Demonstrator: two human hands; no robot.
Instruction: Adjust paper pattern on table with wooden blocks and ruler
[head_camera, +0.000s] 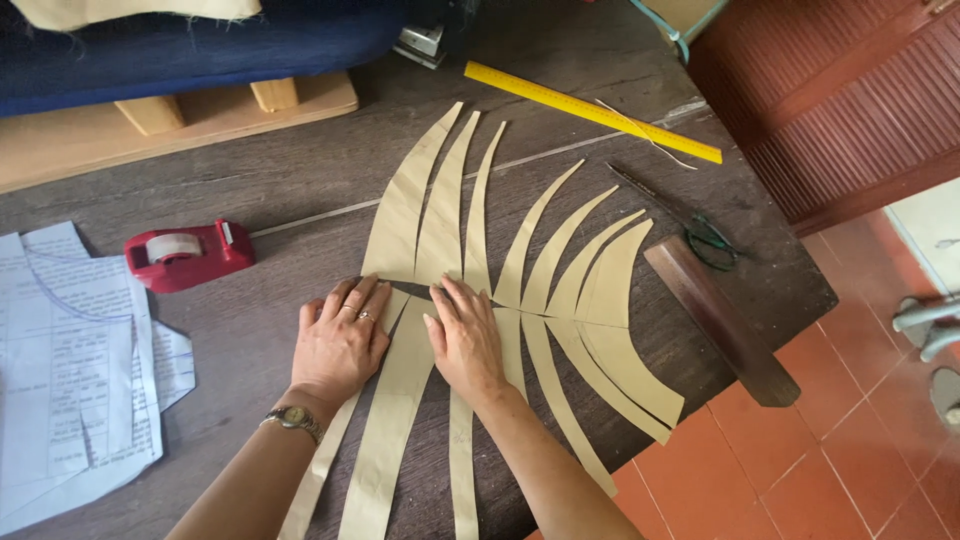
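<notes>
Several long curved strips of tan paper (560, 270) fan out across a dark wooden table (290, 180), meeting at a narrow waist near the middle. My left hand (340, 340) lies flat, fingers spread, on the leftmost strips at that waist. My right hand (465, 340) presses flat on the strips just beside it. Neither hand grips anything. A watch sits on my left wrist.
A red tape dispenser (188, 255) stands left of my hands. White printed paper sheets (75, 360) lie at the far left. A yellow ruler (590, 110), green-handled scissors (690, 225) and a dark wooden bar (720, 320) lie to the right, near the table edge above a red tiled floor (850, 440).
</notes>
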